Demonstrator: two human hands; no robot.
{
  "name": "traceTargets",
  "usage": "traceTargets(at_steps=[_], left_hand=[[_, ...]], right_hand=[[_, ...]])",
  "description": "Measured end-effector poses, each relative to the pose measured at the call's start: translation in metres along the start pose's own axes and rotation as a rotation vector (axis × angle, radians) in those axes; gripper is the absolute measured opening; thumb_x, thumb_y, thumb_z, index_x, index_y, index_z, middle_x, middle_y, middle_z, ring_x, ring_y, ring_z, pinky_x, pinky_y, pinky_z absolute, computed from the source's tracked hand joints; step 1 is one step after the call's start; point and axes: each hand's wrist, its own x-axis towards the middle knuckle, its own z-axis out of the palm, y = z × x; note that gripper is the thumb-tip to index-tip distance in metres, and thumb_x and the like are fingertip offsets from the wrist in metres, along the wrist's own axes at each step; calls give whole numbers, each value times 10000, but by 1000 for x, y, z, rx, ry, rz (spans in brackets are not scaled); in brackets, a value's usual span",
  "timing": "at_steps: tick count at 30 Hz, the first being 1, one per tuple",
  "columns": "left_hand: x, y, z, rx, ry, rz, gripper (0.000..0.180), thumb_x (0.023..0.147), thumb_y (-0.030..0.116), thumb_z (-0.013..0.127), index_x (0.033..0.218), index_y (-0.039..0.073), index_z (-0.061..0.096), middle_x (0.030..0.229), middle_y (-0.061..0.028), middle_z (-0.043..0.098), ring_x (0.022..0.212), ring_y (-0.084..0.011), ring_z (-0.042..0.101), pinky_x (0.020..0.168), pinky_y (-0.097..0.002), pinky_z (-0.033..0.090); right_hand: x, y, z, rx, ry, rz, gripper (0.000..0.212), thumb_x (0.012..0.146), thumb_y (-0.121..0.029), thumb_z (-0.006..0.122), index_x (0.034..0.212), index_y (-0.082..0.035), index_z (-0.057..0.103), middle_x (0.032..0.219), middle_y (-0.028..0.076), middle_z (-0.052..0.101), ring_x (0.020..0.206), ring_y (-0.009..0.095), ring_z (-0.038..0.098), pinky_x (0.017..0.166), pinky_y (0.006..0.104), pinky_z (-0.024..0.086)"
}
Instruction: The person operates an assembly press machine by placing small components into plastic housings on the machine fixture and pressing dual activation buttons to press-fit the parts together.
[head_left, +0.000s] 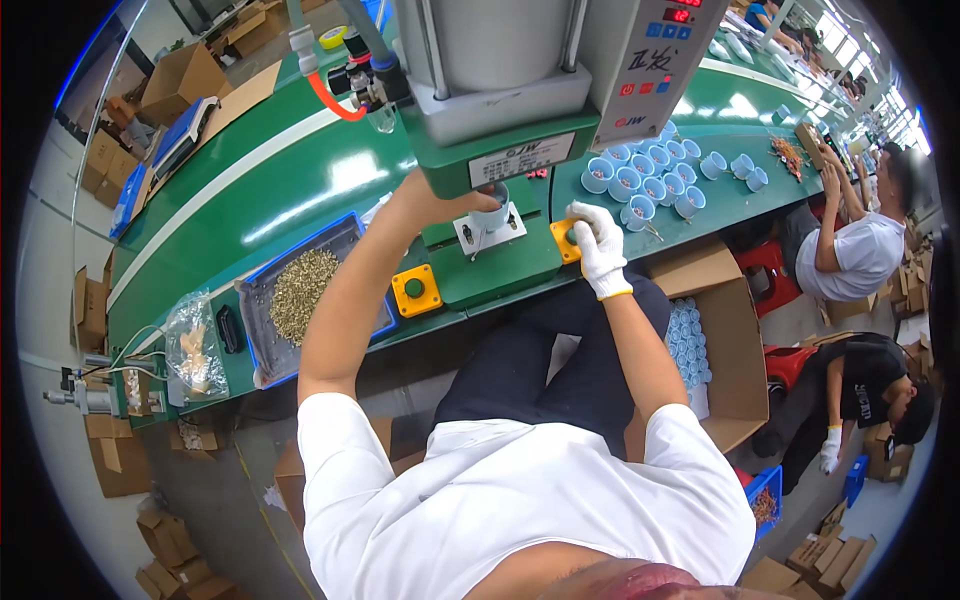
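A light blue plastic cup [490, 212] stands on the white metal plate [498, 236] of a green bench press [500, 160], under its head. My bare left hand [445, 203] reaches in from the left with its fingers around the cup's rim; the press head partly hides them. My right hand [602, 255], in a white knit glove, is closed at the yellow push-button box [562, 243] right of the press. Its curled fingers hide whatever they may hold. Left of the press sits another yellow box with a green button [414, 289].
A blue-rimmed tray [262, 352] of small brass-coloured parts [303, 290] lies at left. Several filled blue cups [655, 165] stand on the green bench [735, 205] at right. An open carton [735, 345] of stacked cups is by my right leg. Co-workers [870, 225] sit farther right.
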Motion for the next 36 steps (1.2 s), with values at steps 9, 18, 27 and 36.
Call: traceTargets(at_steps=[9, 18, 27, 36], left_hand=[[-168, -77, 71, 219, 544, 28, 247, 911, 132, 841, 1115, -3, 809, 1145, -137, 784, 1142, -346, 740, 992, -447, 590], [-180, -77, 52, 443, 521, 117, 252, 831, 266, 882, 946, 49, 827, 1164, -51, 781, 1137, -292, 717, 955, -408, 600], [-195, -86, 43, 419, 451, 233, 265, 838, 305, 868, 1005, 102, 837, 1266, -23, 741, 1169, -274, 688, 963, -412, 581], [-167, -119, -5, 368, 283, 196, 241, 923, 341, 811, 1003, 117, 842, 1190, -31, 748, 1223, -280, 653, 974, -428, 556]], right_hand=[[1, -24, -2, -374, 46, -331, 83, 915, -6, 719, 942, 36, 785, 1105, 193, 800, 1119, 405, 760, 1034, 456, 583], [-5, 7, 3, -343, -31, -346, 172, 1013, -136, 666, 1057, 9, 747, 1253, 208, 770, 1172, 373, 715, 1043, 466, 558], [-14, 17, 1, -362, -17, -331, 205, 1007, -90, 598, 1018, 46, 751, 1296, 238, 756, 1240, 387, 691, 1099, 463, 527], [-17, 18, -5, -246, 28, -130, 401, 1090, -238, 540, 1270, 66, 730, 1350, 231, 728, 1276, 349, 679, 1135, 449, 509]])
